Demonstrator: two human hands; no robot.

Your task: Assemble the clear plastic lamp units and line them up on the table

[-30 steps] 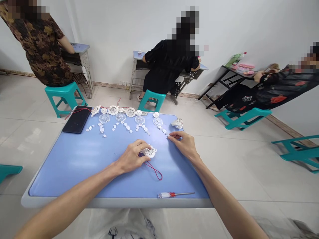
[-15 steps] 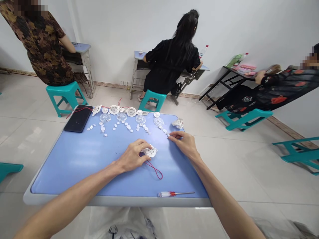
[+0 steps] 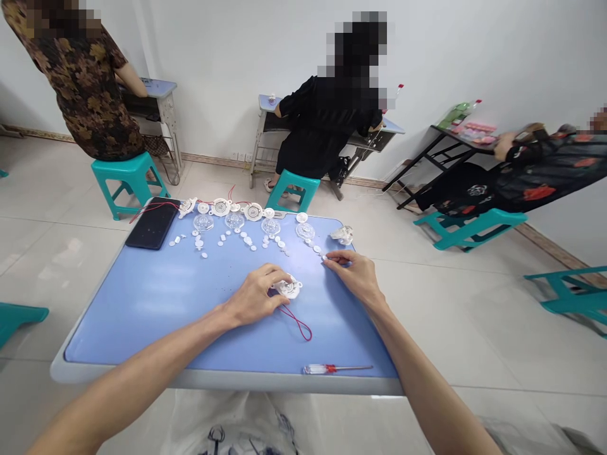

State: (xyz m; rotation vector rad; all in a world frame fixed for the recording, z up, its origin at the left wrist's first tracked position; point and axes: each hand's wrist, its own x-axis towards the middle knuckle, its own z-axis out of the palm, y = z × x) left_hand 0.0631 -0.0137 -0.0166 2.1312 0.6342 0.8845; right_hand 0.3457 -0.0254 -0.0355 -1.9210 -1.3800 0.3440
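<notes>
My left hand [image 3: 256,296] rests on the blue table [image 3: 156,303], its fingers closed around a small round white plastic part [image 3: 288,288] that trails a red wire [image 3: 298,322]. A little to the right, my right hand [image 3: 353,273] pinches a tiny white piece [image 3: 325,257] lying on the table. A row of white and clear round parts [image 3: 237,218] with several small white pieces runs along the far edge. One more white part [image 3: 342,234] lies just beyond my right hand.
A black phone [image 3: 152,222] lies at the far left corner. A red-handled screwdriver [image 3: 334,368] lies near the front edge. Three other people sit on teal stools [image 3: 126,180] at desks by the wall. More teal stools stand on the right.
Both hands have stayed where they were on the table. The view has shifted slightly, nothing else.
</notes>
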